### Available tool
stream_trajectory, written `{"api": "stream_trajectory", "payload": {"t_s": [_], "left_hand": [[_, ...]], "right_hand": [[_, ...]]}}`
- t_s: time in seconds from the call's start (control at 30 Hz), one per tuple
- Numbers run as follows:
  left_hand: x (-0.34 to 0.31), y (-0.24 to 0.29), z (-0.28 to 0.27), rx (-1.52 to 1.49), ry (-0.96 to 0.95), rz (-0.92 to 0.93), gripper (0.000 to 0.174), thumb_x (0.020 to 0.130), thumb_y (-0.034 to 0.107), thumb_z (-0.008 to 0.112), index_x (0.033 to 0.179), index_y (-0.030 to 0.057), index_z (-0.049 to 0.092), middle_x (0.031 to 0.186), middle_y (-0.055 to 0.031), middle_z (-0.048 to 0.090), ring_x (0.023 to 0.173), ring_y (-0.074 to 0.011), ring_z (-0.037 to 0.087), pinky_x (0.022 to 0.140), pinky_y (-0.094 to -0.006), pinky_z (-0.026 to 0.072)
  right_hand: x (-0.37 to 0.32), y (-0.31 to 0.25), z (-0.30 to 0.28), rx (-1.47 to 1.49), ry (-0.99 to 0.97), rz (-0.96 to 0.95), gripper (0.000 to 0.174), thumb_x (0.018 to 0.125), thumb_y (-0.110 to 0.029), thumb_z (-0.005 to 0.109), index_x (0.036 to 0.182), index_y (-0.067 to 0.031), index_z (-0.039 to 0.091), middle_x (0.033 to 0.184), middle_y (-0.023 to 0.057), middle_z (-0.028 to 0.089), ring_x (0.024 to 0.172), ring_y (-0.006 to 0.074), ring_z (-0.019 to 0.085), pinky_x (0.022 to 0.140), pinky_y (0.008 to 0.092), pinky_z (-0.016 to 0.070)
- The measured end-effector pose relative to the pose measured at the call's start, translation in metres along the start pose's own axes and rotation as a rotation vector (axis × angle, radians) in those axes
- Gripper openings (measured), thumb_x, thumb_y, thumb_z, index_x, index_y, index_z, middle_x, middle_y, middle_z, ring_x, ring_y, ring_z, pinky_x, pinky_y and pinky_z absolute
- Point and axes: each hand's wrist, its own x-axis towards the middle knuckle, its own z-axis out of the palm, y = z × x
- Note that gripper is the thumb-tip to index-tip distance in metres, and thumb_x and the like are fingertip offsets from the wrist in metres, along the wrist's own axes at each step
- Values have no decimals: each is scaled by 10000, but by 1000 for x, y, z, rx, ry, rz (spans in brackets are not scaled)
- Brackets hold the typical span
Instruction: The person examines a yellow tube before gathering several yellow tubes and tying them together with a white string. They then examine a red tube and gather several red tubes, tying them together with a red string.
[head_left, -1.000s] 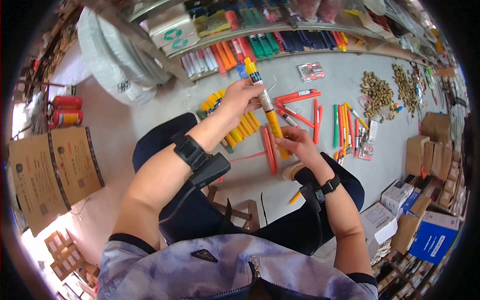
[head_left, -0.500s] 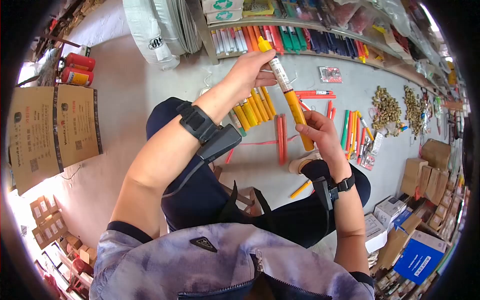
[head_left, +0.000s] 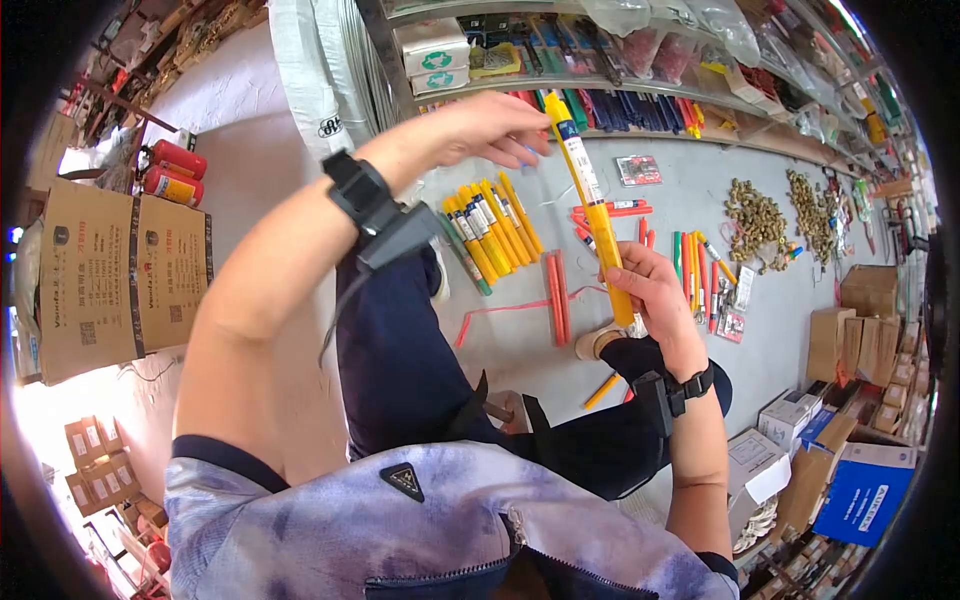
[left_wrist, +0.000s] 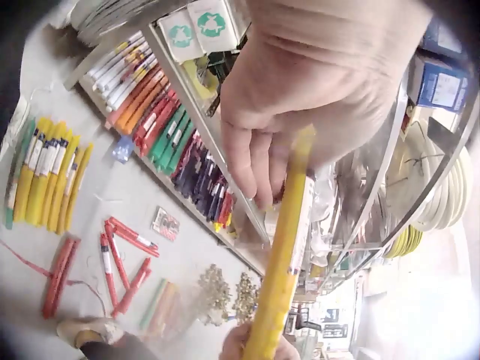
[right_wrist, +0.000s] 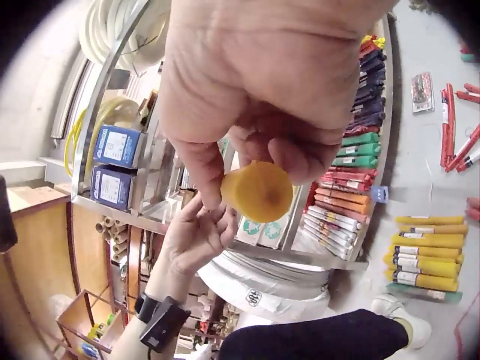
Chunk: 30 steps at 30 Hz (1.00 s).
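My right hand grips the lower end of a yellow tube with a white and blue label, held tilted above the floor. Beside the tube's upper end is my left hand, its fingers extended; the left wrist view shows its fingers loosely bent near the tip. In the right wrist view the tube's round yellow end sticks out between thumb and fingers. Yellow tubes lie in a row on the floor, a green one at their left side. Two red tubes lie side by side nearer my legs.
Shelving with coloured tubes runs along the back. Red tubes, a blister pack and brass fittings lie on the floor. Cartons stand at the right; flattened cardboard and fire extinguishers are at the left.
My left hand has come off the tube and moved left of its upper end. The tube, still in my right hand, has shifted right and stands more upright. The head view has shifted.
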Motion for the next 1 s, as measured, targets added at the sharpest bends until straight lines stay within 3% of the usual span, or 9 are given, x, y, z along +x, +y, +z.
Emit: {"api": "stream_trajectory", "payload": {"t_s": [0.2, 0.23, 0.3, 0.37, 0.43, 0.5, 0.67, 0.87, 1.0], "left_hand": [[-16, -7, -112, 281, 234, 39, 370, 830, 352, 507, 1082, 82, 520, 916, -36, 598, 789, -72, 556, 646, -179, 462], [-15, -18, -133, 270, 251, 7, 356, 831, 350, 506, 1065, 84, 527, 897, -27, 600, 786, -67, 553, 635, -173, 455], [-12, -51, -170, 244, 265, -42, 342, 832, 348, 504, 1048, 86, 535, 878, -18, 601, 782, -62, 551, 623, -166, 449], [0, -105, -196, 218, 310, -186, 323, 818, 366, 513, 977, 86, 549, 870, -25, 606, 729, -82, 555, 648, -231, 466], [18, -147, -209, 212, 267, -289, 317, 815, 364, 510, 981, 98, 547, 856, -11, 607, 771, -94, 550, 677, -262, 457], [25, -214, -181, 166, 181, -466, 334, 811, 360, 514, 1004, 89, 536, 858, -23, 599, 794, -114, 549, 682, -281, 458], [62, -347, -136, 36, 86, -692, 364, 803, 337, 518, 1050, 70, 500, 847, -39, 581, 779, -126, 555, 682, -303, 462], [94, -426, -105, -51, 439, -793, 374, 782, 320, 546, 1006, 22, 512, 774, -50, 562, 695, -134, 557, 591, -276, 470], [111, -442, -99, 32, 611, -676, 318, 771, 294, 570, 894, 1, 553, 701, -49, 548, 615, -123, 541, 503, -234, 445]], "right_hand": [[30, 19, -13, -73, 12, 98, 273, 751, -97, 567, 1003, 0, 521, 747, -8, 546, 553, 16, 415, 433, 158, 249], [42, 25, -17, -140, -26, 161, 281, 753, -120, 580, 1001, 0, 527, 743, -6, 546, 579, 36, 439, 457, 179, 293], [71, 46, -22, -208, -73, 246, 291, 754, -143, 594, 1000, 1, 533, 739, -4, 546, 604, 55, 462, 482, 201, 338], [106, 82, -26, -455, -102, 154, 321, 746, -161, 607, 991, 27, 520, 755, 45, 557, 645, 111, 507, 546, 250, 410], [138, 115, -21, -455, -122, 176, 337, 738, -172, 613, 990, 30, 516, 772, 75, 564, 685, 143, 524, 602, 267, 422], [173, 175, -21, -539, -132, 125, 384, 712, -218, 632, 999, 11, 516, 834, 137, 585, 748, 218, 555, 686, 310, 432], [230, 242, 8, -740, -112, 143, 381, 709, -236, 612, 983, 5, 501, 904, 172, 583, 797, 321, 564, 698, 369, 438], [264, 307, 23, -853, -13, 62, 371, 714, -224, 595, 994, -18, 466, 906, 185, 564, 799, 356, 551, 673, 430, 439], [264, 328, 31, -954, 13, 26, 385, 727, -204, 589, 1033, -38, 427, 928, 175, 538, 780, 349, 553, 639, 416, 453]]}}
